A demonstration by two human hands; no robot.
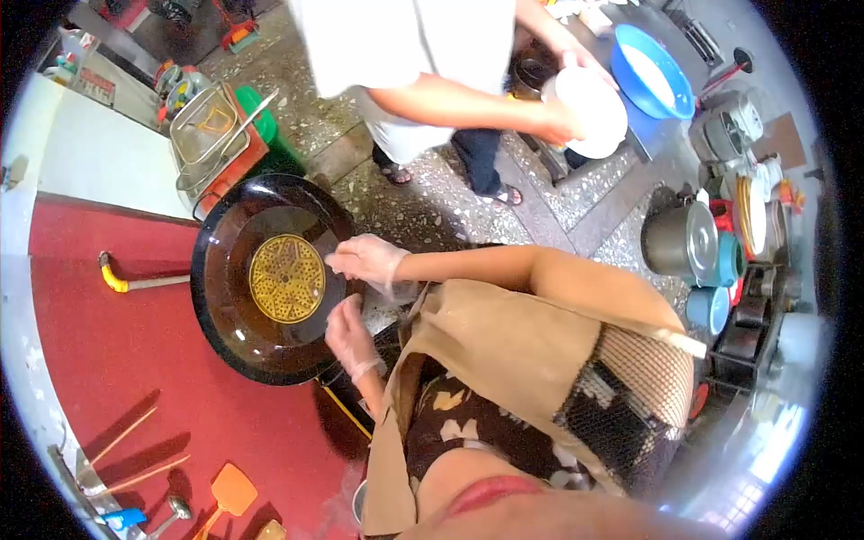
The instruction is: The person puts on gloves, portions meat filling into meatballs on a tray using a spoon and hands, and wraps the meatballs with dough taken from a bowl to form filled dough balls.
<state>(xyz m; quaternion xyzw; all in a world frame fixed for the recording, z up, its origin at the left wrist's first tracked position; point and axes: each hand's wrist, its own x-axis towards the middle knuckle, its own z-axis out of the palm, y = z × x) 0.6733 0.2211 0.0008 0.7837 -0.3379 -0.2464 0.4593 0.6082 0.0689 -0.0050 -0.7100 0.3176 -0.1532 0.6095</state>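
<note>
Head view shows a yellow round plate with little holes inside a big dark pan, with the right hand and left hand by the pan's edge, fingers bent, grip hard to tell

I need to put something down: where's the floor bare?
Bare floor shows between the sandals and the steel pot, and between those sandals and the green bin. Crowded: around the blue tub, and at the wok beside the right hand and left hand.
</note>
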